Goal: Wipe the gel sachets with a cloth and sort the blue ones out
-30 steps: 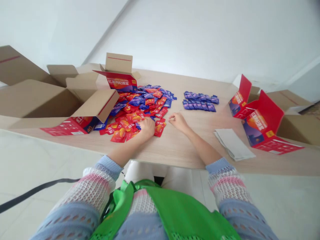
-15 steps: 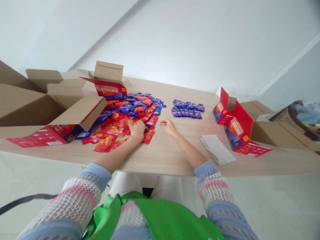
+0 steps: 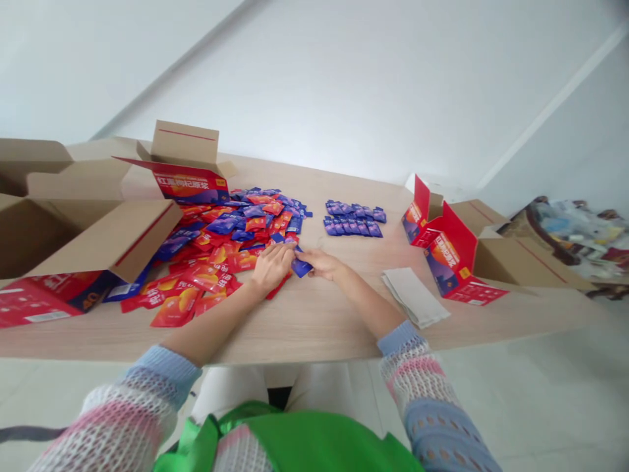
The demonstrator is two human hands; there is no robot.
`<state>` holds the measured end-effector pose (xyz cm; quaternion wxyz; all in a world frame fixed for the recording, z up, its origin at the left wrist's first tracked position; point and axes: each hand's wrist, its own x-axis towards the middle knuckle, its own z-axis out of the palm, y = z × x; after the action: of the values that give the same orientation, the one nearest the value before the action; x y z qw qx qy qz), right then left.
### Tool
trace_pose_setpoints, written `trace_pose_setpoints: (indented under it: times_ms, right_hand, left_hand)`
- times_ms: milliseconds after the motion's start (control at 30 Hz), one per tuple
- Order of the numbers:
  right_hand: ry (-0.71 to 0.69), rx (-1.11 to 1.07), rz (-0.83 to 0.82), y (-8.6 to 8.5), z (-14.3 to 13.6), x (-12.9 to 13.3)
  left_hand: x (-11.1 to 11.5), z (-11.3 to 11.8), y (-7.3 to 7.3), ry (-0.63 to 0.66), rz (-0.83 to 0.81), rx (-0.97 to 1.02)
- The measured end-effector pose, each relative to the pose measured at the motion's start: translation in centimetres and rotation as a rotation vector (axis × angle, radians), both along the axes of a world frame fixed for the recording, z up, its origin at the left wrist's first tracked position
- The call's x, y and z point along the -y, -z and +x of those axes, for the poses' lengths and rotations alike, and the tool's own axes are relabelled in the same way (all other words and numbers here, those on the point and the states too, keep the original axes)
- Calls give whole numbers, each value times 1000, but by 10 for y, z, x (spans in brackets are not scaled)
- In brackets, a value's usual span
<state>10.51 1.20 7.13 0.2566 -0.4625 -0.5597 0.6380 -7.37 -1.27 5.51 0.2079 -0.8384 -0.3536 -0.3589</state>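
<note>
A purple-blue sachet (image 3: 301, 267) is between my two hands, just above the right edge of a mixed heap of red and blue sachets (image 3: 216, 275). My right hand (image 3: 322, 263) pinches it from the right side. My left hand (image 3: 273, 267) is curled over the heap's edge, its fingertips against the sachet's upper left part. Those fingers partly hide the sachet and the red ones beneath. Farther back to the right, purple-blue sachets (image 3: 352, 227) lie overlapping in two neat rows.
Open red-and-brown cartons stand at the left front (image 3: 142, 233) and left back (image 3: 189, 183). More open cartons (image 3: 449, 255) stand on the right. A folded pale cloth (image 3: 417, 298) lies before them. A white wall (image 3: 344, 85) rises behind the table (image 3: 314, 334).
My right hand has come left to meet my left hand, and a blue sachet now shows between them. The left hand has shifted toward the heap's right edge. The view has turned slightly right.
</note>
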Motion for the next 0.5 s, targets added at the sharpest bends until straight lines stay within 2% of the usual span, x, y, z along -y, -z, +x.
trace_pose_setpoints:
  times_ms: [67,133,200,267,400,500]
  right_hand:
    - [6,42,120,-1,10,2]
    - [59,71,306,-2,23,1]
    - [162,144,464,-5,40,-3]
    - [301,272,553,-6,64,-10]
    - [548,520,578,-8,125,-36]
    - [717,707,513,-11,179,-59]
  left_hand:
    - [-3,10,-3,70,68,2]
    - [-7,23,-4,121,95,23]
    - [-11,35,-4,124,62,83]
    - [-16,43,-2,74,-36,157]
    - [-24,44,10,-23,-252,210]
    - [-32,39,22,-27,-313,278]
